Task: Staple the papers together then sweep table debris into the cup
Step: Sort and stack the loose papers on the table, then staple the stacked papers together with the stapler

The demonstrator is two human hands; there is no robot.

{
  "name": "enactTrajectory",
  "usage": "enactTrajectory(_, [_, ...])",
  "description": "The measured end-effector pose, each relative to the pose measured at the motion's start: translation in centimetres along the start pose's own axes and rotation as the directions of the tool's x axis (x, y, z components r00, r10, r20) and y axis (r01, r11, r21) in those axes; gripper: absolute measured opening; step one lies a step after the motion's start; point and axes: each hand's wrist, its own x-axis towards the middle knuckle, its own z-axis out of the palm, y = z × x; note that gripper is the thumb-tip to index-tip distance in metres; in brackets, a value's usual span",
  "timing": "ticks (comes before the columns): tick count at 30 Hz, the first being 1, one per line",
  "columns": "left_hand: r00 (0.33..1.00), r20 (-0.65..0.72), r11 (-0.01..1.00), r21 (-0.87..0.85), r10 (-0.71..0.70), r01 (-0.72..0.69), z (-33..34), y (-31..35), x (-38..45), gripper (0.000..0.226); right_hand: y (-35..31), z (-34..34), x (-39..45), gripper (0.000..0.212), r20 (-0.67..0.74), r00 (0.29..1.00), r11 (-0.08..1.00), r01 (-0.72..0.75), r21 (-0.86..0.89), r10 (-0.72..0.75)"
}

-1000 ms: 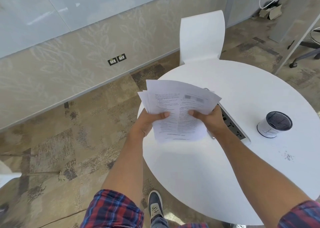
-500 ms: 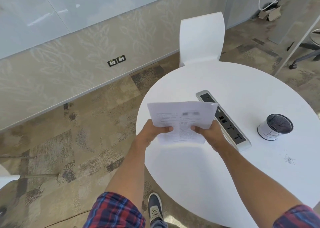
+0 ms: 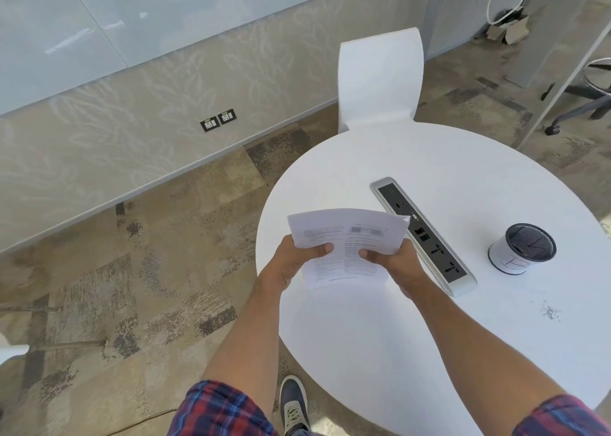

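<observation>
A small stack of printed white papers (image 3: 347, 237) hangs just above the left part of the round white table (image 3: 380, 353). My left hand (image 3: 294, 263) grips the stack's left side and my right hand (image 3: 396, 263) grips its right side, thumbs on top. A white paper cup (image 3: 519, 253) with a dark inside stands upright at the right of the table. Small dark specks of debris (image 3: 550, 311) lie on the table nearer me than the cup. No stapler is in view.
A long silver power strip (image 3: 426, 237) with black sockets lies on the table between the papers and the cup. A white chair (image 3: 380, 78) stands at the table's far edge. Patterned carpet lies to the left, and a shoe (image 3: 294, 406) shows below the table edge.
Both hands have lowered the papers toward the table and squared the fanned sheets into a tidier stack. The power strip, hidden before, is now uncovered.
</observation>
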Motion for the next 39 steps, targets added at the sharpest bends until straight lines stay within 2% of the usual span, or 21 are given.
enactTrajectory(3, [0.998, -0.058, 0.999, -0.054, 0.006, -0.009, 0.4, 0.5, 0.0, 0.051, -0.3, 0.1, 0.4, 0.027, -0.026, 1.000, 1.000, 0.001, -0.020, -0.001])
enactTrajectory(8, [0.976, -0.214, 0.966, -0.244, 0.030, -0.083, 0.0, 2.5, 0.7, 0.015, -0.6, 0.0, 1.3, 0.024, -0.054, 0.998, 0.999, -0.024, -0.026, 0.022])
enactTrajectory(11, [0.947, -0.320, 0.946, -0.294, 0.037, -0.136, -0.3, 3.7, 1.4, 0.011, -0.5, -0.4, 1.3, 0.024, -0.067, 0.996, 0.999, -0.053, -0.008, 0.053])
enactTrajectory(17, [0.942, -0.330, 0.973, -0.192, 0.059, -0.128, 0.1, 4.6, 1.6, 0.012, 0.5, -0.5, 0.8, 0.029, -0.070, 0.990, 0.993, -0.118, 0.027, 0.120])
enactTrajectory(19, [0.937, -0.339, 0.982, -0.131, 0.085, -0.137, 0.3, 4.5, 1.7, 0.006, 0.7, -0.6, 0.9, 0.035, -0.058, 0.990, 0.991, -0.130, 0.030, 0.132])
enactTrajectory(24, [0.916, -0.378, 0.986, -0.041, 0.134, -0.161, 0.6, 4.2, 2.0, 0.022, 1.0, -0.6, 0.7, 0.035, 0.020, 0.988, 0.987, -0.151, 0.061, 0.150])
enactTrajectory(27, [0.903, -0.412, 0.989, -0.036, 0.119, -0.147, 0.3, 4.1, 2.1, 0.019, 1.4, -1.0, 1.0, 0.039, 0.026, 0.982, 0.980, -0.190, 0.058, 0.189])
enactTrajectory(28, [0.902, -0.417, 0.990, -0.028, 0.114, -0.138, 0.2, 3.9, 2.1, 0.017, 1.7, -1.2, 1.2, 0.049, -0.016, 0.979, 0.979, -0.204, 0.032, 0.204])
enactTrajectory(30, [0.900, -0.423, 0.993, -0.009, 0.103, -0.118, 0.0, 3.6, 2.0, 0.017, 2.4, -1.8, 1.7, 0.061, -0.215, 0.954, 0.976, -0.216, -0.006, 0.210])
enactTrajectory(32, [0.898, -0.431, 0.996, 0.009, 0.086, -0.091, -0.2, 3.1, 2.1, 0.018, 2.9, -2.7, 1.9, 0.055, -0.483, 0.863, 0.971, -0.220, -0.092, 0.150])
enactTrajectory(34, [0.896, -0.438, 0.998, 0.030, 0.070, -0.064, -0.2, 2.8, 2.1, 0.023, 3.7, -4.0, 2.2, 0.040, -0.614, 0.786, 0.912, -0.301, -0.278, 0.072])
enactTrajectory(36, [0.898, -0.435, 0.998, 0.044, 0.062, -0.047, -0.1, 2.6, 2.1, 0.026, 4.5, -5.3, 2.7, 0.036, -0.587, 0.808, 0.766, -0.403, -0.501, 0.041])
enactTrajectory(38, [0.900, -0.432, 0.998, 0.039, 0.055, -0.042, 0.2, 2.5, 2.1, 0.022, 5.2, -6.0, 3.7, 0.058, -0.508, 0.859, 0.613, -0.437, -0.658, 0.066])
enactTrajectory(39, [0.903, -0.426, 0.998, 0.038, 0.054, -0.041, 0.3, 2.5, 2.1, 0.017, 5.3, -6.1, 4.2, 0.063, -0.485, 0.870, 0.571, -0.444, -0.690, 0.090])
